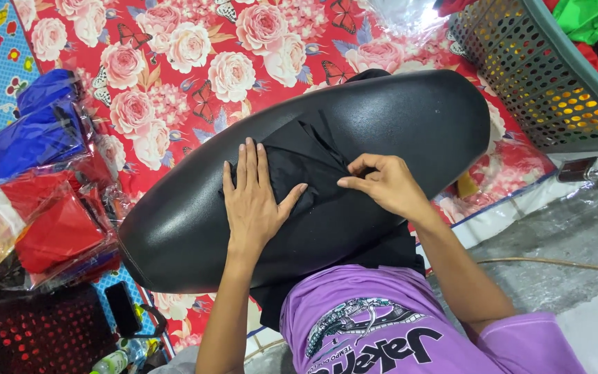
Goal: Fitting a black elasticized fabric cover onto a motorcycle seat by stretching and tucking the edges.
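Black cloth under flat left hand

I have a long padded board lying across my lap on a floor mat, with a folded cloth on top of it. My left hand lies flat on the cloth; my right hand pinches its edge just beside. Bagged garments lie to my left, a basket far right, a phone near my left knee.
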